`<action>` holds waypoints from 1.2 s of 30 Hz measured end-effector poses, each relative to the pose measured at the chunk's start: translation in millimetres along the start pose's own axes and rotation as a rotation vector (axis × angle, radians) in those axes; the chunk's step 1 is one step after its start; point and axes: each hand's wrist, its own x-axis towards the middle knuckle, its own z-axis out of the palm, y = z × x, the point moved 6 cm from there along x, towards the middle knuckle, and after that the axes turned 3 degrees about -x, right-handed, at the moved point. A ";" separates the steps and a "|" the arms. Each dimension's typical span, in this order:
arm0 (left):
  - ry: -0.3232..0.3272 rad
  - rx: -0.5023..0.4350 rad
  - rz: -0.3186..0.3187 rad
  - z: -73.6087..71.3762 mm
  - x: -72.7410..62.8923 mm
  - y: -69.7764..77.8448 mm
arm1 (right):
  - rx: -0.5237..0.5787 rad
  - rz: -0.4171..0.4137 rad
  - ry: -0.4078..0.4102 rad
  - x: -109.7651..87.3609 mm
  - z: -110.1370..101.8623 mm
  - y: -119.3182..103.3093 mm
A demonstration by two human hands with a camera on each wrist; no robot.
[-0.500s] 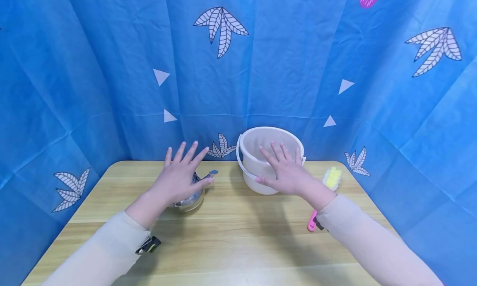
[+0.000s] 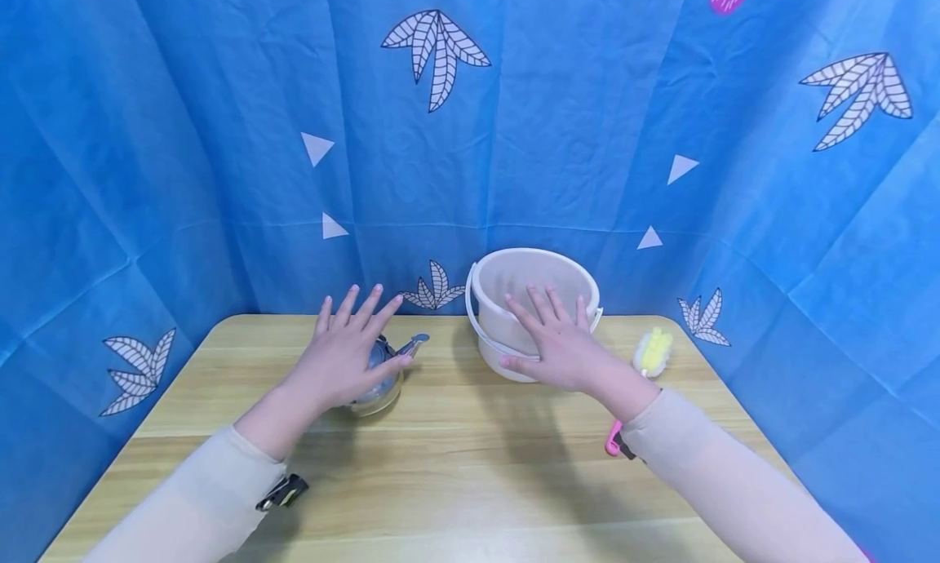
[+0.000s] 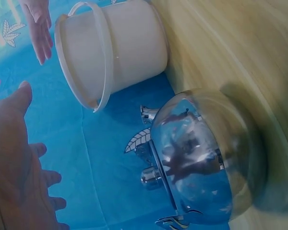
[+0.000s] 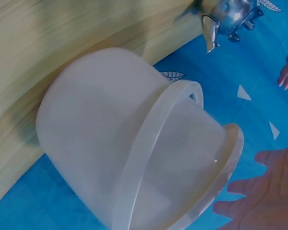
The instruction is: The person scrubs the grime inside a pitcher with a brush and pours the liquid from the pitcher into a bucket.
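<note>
Head view, left hand [image 2: 339,352] near pot [image 2: 379,395], right hand [image 2: 564,348] near bucket [image 2: 505,326], fingers [image 2: 385,315] spread wide, holding nothing

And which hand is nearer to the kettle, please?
The left hand. It is spread above the kettle, apart from it, partly hiding it in the head view. The right hand is farther to the right, by the bucket.
</note>
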 end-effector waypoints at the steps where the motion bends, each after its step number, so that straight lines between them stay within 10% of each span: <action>1: -0.001 0.000 0.000 0.1 -0.6 -0.4 | 0.001 -0.001 -0.001 -0.3 0.6 -0.4; 36: 0.027 -0.058 -0.030 10.3 -21.3 -26.3 | 0.035 -0.068 -0.036 2.0 11.1 -27.7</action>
